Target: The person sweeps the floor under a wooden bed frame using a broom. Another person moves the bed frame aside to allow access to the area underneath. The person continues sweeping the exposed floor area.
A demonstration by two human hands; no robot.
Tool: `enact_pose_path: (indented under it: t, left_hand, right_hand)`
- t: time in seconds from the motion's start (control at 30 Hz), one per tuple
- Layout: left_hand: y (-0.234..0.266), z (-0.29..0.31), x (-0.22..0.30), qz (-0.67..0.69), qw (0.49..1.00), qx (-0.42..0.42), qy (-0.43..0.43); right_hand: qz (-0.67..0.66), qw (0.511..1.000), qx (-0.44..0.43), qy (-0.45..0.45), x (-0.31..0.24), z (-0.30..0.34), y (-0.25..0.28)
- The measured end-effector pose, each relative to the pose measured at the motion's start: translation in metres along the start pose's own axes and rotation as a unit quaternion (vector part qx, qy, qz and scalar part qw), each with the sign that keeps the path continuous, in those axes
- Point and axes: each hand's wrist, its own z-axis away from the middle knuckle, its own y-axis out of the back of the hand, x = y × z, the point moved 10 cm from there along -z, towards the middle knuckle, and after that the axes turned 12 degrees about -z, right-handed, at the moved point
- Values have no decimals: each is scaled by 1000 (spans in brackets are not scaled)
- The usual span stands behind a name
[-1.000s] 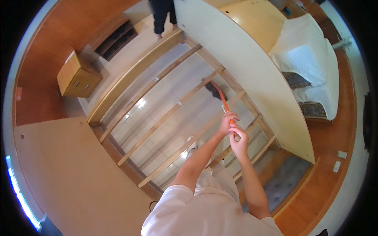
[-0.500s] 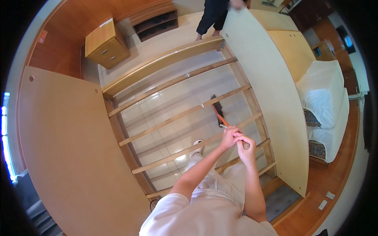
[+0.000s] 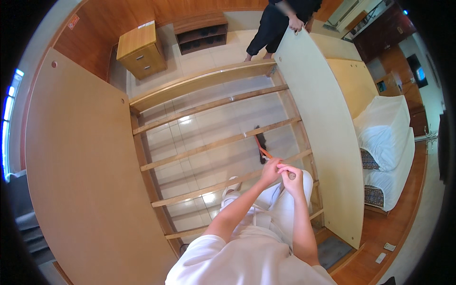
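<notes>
Both my hands are closed around the handle of a broom. My left hand (image 3: pixel 270 172) grips it lower down, and my right hand (image 3: pixel 291 181) holds the upper end close beside it. The broom (image 3: pixel 261 146) has an orange-red handle and dark bristles, which reach the tiled floor inside a wooden bed frame (image 3: pixel 199 153). I stand within that frame, between its slats, with one white shoe visible on the tiles.
Two large panels flank the frame: a tan one (image 3: pixel 90 166) on the left and a pale one (image 3: pixel 323 114) on the right. A co-worker's hand (image 3: pixel 296 23) holds the pale panel's far end. Beyond are a drawer cabinet (image 3: pixel 141 56) and a low shelf (image 3: pixel 201 32). Covered mattresses (image 3: pixel 387 142) stand right.
My hands and the broom have shifted slightly within the view, which has tilted. My right knee now shows raised beside my hands. More of the co-worker is in view.
</notes>
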Motion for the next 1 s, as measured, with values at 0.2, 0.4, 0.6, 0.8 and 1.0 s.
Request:
enact_pose_path:
  t: [0.2, 0.4, 0.6, 0.8, 1.0]
  left_hand:
    - [64, 99, -115, -120, 980, 41, 156]
    - [180, 270, -284, -246, 836, -30, 489]
    - [278, 354, -257, -289, 744, 72, 597]
    - [212, 268, -190, -269, 841, 157, 442]
    - [136, 163, -112, -247, 919, 102, 289]
  right_hand:
    - [-29, 999, 43, 9, 6, -22, 22]
    - [-57, 993, 87, 50, 6, -27, 42]
    - [-110, 985, 27, 129, 4, -30, 56]
    - [-201, 966, 84, 142, 36, -60, 125]
    - [-251, 934, 206, 151, 60, -93, 236]
